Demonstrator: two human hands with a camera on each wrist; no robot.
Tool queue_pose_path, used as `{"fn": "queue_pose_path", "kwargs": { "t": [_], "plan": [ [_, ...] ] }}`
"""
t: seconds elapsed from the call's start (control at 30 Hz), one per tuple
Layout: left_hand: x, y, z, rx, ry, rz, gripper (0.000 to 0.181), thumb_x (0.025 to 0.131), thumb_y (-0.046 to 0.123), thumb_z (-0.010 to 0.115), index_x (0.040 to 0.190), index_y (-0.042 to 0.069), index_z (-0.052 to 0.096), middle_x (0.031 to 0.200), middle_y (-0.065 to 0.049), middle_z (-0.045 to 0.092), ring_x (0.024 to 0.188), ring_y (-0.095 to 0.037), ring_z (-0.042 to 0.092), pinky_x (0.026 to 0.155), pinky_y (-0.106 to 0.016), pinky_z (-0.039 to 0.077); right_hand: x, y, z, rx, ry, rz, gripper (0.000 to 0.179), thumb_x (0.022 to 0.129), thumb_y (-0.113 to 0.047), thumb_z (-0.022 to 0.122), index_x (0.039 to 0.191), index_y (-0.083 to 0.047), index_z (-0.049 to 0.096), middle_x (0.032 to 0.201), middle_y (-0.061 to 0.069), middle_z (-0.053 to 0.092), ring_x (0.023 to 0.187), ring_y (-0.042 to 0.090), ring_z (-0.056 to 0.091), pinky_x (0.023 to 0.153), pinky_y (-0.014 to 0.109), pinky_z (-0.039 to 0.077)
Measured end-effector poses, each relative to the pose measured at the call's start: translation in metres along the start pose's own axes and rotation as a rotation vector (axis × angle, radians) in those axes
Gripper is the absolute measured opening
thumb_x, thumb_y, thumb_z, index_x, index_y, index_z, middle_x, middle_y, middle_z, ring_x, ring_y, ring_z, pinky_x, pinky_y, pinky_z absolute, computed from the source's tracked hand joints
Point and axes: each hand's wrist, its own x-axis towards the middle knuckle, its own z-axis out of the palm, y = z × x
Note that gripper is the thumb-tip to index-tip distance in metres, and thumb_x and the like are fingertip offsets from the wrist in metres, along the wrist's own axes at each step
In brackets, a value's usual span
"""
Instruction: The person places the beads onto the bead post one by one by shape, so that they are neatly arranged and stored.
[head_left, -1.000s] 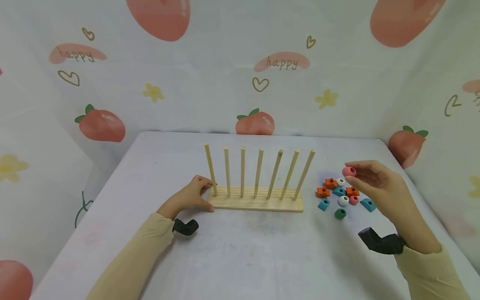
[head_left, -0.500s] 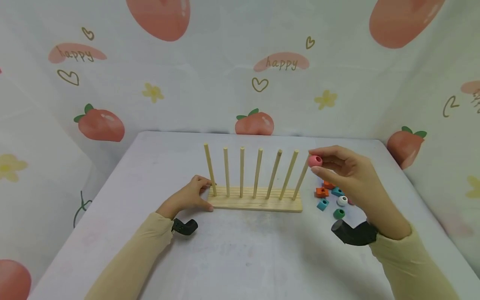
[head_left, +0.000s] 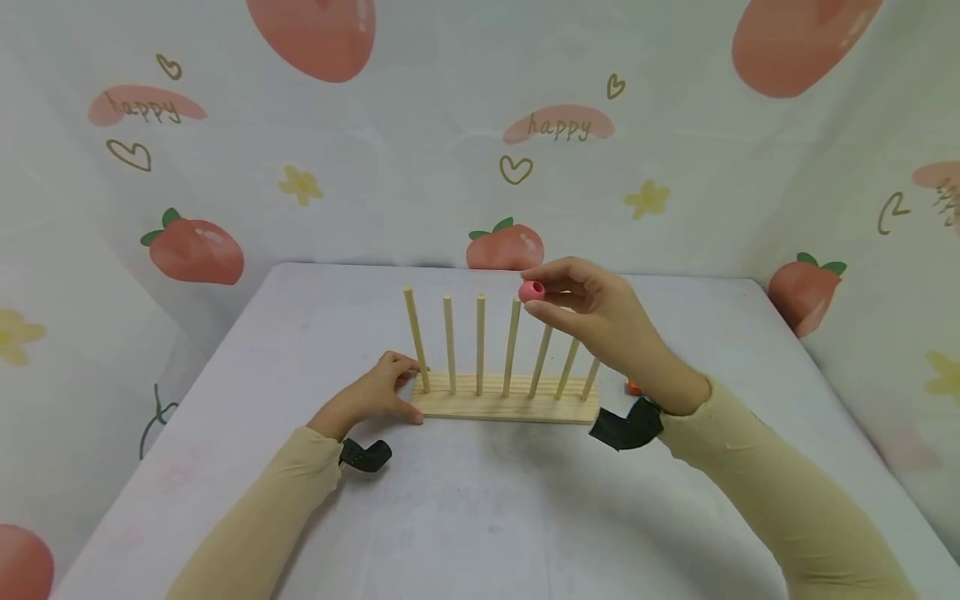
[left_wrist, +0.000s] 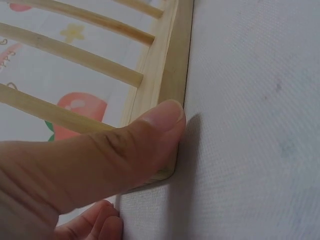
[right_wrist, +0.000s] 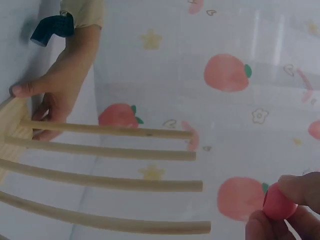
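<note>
My right hand (head_left: 592, 310) pinches a pink bead (head_left: 532, 291) between thumb and fingertips, its dark hole showing. In the head view the bead overlaps the top of the middle peg (head_left: 512, 346) of a wooden peg stand (head_left: 480, 407). The right wrist view has the bead (right_wrist: 279, 201) out past the peg tips, apart from them. At the stand's left end, my left hand (head_left: 372, 394) grips the base, thumb (left_wrist: 150, 125) on the front edge and fingers behind. All the visible pegs are bare. My right hand and forearm hide the lower right pegs in part.
An orange block (head_left: 633, 387) peeks out from behind my right wrist; the other loose pieces are hidden there. The stand rests on a white-covered table (head_left: 450, 517). A printed cloth (head_left: 405, 167) hangs behind the table's back edge.
My right hand has carried the pink bead left and up, from over the loose pieces to the middle peg's top. My left hand has stayed on the stand.
</note>
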Motion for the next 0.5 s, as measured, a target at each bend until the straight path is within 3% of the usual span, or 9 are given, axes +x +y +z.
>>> {"fn": "queue_pose_path", "kwargs": {
  "t": [0.1,0.3,0.5],
  "plan": [
    [-0.001,0.000,0.000,-0.007,0.001,-0.006,0.084,0.069,0.020,0.089,0.136,-0.002,0.045,0.134,-0.018,0.032,0.128,-0.037,0.040,0.109,-0.050,0.037,0.014,-0.005,0.005,-0.022,-0.031,-0.021,0.028,0.086,-0.004,0.071,0.113,-0.001,0.064,0.107,0.008,0.067,0.097,0.013,0.066,0.087,0.026,0.055],
    [-0.001,0.000,0.000,-0.010,0.001,-0.008,0.085,0.068,0.020,0.090,0.136,-0.003,0.045,0.134,-0.018,0.033,0.128,-0.037,0.040,0.109,-0.050,0.037,0.040,-0.008,0.010,-0.076,-0.101,-0.089,0.024,0.088,-0.014,0.071,0.111,-0.007,0.067,0.111,0.000,0.067,0.098,0.011,0.065,0.088,0.026,0.055],
    [0.001,0.000,0.000,-0.002,0.003,-0.003,0.083,0.067,0.020,0.090,0.134,-0.002,0.046,0.134,-0.019,0.033,0.126,-0.037,0.041,0.108,-0.050,0.037,0.052,0.001,0.014,-0.068,-0.156,-0.121,0.023,0.087,-0.013,0.072,0.109,-0.006,0.068,0.116,0.004,0.064,0.098,0.012,0.064,0.089,0.027,0.054]
  ]
}}
